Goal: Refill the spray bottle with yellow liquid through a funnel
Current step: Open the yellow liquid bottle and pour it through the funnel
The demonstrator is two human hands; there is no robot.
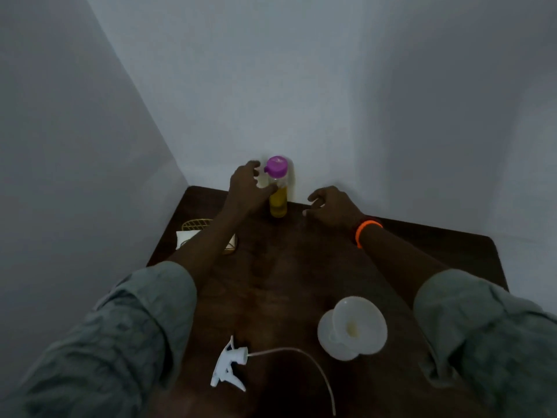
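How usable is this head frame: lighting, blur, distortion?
Head view: dim and underexposed, so the dark table shows little detail; wide-angle bending curves the wall edges; the left hand at the purple-capped bottle is soft with slight blur; the white funnel and spray head stand out clearly, without glare.

Head-worn, angled down over table [286, 282]

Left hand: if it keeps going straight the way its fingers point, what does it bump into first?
Most likely the bottle of yellow liquid with the purple cap. The left hand is open, its fingertips right beside the bottle, though actual contact is hard to judge.
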